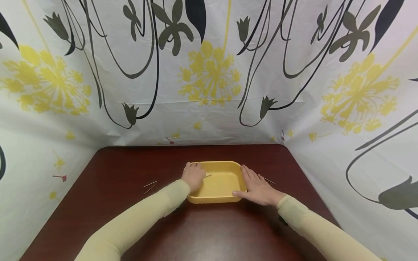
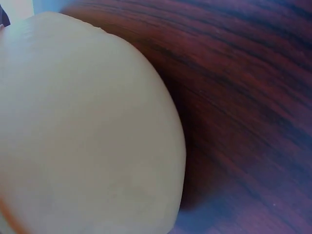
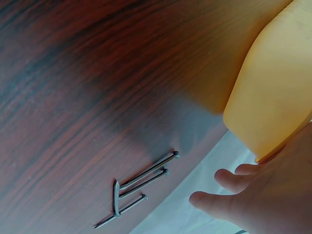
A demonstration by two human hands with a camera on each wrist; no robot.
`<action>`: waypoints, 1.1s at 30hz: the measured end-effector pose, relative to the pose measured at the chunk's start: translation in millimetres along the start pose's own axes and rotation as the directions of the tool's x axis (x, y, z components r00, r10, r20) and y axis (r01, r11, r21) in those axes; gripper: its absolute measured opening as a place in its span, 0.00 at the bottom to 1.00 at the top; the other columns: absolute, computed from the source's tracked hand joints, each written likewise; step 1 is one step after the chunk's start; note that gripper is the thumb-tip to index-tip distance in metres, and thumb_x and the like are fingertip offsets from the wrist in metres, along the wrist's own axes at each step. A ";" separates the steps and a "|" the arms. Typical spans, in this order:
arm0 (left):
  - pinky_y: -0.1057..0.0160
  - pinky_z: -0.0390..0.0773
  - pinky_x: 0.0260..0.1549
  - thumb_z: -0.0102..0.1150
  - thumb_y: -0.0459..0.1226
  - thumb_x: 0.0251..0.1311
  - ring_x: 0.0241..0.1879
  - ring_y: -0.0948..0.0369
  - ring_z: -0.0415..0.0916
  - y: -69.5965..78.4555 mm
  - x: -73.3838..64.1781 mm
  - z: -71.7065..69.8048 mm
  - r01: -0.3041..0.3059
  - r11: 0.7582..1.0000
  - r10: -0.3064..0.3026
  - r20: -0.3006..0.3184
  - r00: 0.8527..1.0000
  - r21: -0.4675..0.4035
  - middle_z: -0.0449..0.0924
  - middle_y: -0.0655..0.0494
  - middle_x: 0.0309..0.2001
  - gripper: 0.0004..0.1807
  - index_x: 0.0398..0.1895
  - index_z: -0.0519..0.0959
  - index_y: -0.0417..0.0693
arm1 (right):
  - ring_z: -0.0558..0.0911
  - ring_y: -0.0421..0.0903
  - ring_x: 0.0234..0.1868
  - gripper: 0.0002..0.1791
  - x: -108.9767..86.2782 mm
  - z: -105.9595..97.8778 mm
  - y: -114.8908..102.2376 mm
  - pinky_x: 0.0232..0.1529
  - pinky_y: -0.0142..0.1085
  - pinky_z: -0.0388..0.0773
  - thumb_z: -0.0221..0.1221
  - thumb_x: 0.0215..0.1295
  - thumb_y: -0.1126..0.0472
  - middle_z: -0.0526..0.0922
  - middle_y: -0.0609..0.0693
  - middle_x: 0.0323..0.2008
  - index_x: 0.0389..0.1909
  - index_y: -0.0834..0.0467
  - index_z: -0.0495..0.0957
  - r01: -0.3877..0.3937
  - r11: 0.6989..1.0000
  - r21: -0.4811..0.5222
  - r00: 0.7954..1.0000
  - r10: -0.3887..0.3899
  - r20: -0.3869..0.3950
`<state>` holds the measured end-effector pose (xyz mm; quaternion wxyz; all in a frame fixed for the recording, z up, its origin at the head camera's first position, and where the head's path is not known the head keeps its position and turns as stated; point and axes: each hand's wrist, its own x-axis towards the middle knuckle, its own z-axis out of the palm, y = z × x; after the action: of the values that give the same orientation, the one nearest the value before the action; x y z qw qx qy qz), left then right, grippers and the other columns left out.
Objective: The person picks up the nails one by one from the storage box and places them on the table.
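A shallow yellow plastic tray (image 1: 225, 180) sits on the dark table in the head view. My left hand (image 1: 193, 177) grips its left end, fingertips at the far left corner. A thin light nail (image 1: 208, 175) shows inside the tray beside that hand, partly covered by it. At the right end my right hand (image 1: 259, 187) holds the rim, its thumb over the inner edge and its fingers along the outside. In the right wrist view, several fingers (image 3: 214, 201) stretch past the tray's corner (image 3: 273, 97). The left wrist view shows only a blurred pale rounded surface; the left fingers are hidden there.
Two thin nails (image 1: 150, 187) lie on the table to the left of the tray. Several metal nails (image 3: 141, 187) lie close together on the right side. A floral-patterned cloth (image 1: 209, 123) hangs behind the table (image 1: 130, 163) and along both sides.
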<state>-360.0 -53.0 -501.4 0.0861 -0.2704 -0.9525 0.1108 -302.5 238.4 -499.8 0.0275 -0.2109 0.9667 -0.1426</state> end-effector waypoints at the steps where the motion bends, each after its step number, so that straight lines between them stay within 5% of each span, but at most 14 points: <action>1: 0.52 0.70 0.40 0.58 0.35 0.66 0.44 0.51 0.75 -0.4 -0.3 -0.6 -0.007 1.000 0.006 -0.010 1.000 -0.004 0.77 0.51 0.43 0.10 0.33 0.86 0.58 | 0.47 0.55 0.79 0.66 0.1 0.0 0.3 0.71 0.62 0.52 0.45 0.58 0.17 0.42 0.57 0.80 0.81 0.59 0.36 0.003 1.000 0.000 1.000 -0.003 -0.002; 13: 0.51 0.67 0.43 0.63 0.32 0.58 0.47 0.51 0.67 -1.1 -3.6 -15.5 -0.068 0.996 0.061 -0.095 0.994 -0.063 0.72 0.51 0.51 0.09 0.27 0.86 0.58 | 0.47 0.55 0.79 0.66 0.3 0.6 1.6 0.70 0.63 0.52 0.45 0.59 0.17 0.42 0.57 0.80 0.81 0.59 0.35 0.010 1.000 -0.010 1.000 -0.010 -0.011; 19: 0.47 0.68 0.49 0.64 0.34 0.55 0.55 0.48 0.65 -1.9 -7.4 -25.5 -0.077 0.992 0.068 -0.091 0.993 -0.099 0.71 0.51 0.53 0.08 0.23 0.84 0.57 | 0.47 0.55 0.79 0.66 0.3 0.2 1.3 0.70 0.62 0.52 0.44 0.58 0.17 0.41 0.56 0.80 0.81 0.59 0.35 0.009 1.000 -0.010 1.000 -0.009 -0.014; 24: 0.38 0.64 0.62 0.64 0.35 0.55 0.72 0.42 0.56 -4.6 -12.8 -37.1 -0.068 0.989 0.060 -0.064 0.996 -0.132 0.68 0.46 0.67 0.11 0.18 0.82 0.60 | 0.47 0.56 0.79 0.66 0.0 -0.1 1.1 0.70 0.62 0.52 0.44 0.58 0.17 0.40 0.55 0.81 0.81 0.59 0.34 0.006 1.000 -0.011 1.000 -0.006 -0.013; 33: 0.32 0.49 0.68 0.64 0.35 0.53 0.77 0.41 0.44 -12.4 -22.0 -54.5 -0.072 0.978 0.064 -0.043 0.997 -0.195 0.60 0.46 0.74 0.18 0.09 0.73 0.62 | 0.47 0.54 0.79 0.66 -0.3 2.4 1.9 0.70 0.63 0.51 0.44 0.59 0.17 0.40 0.54 0.81 0.81 0.58 0.34 0.001 1.000 -0.004 1.000 -0.001 -0.016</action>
<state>-335.5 -66.1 -448.2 0.0726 -0.3119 -0.9472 0.0140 -302.7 239.6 -502.7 0.0194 -0.2104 0.9670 -0.1426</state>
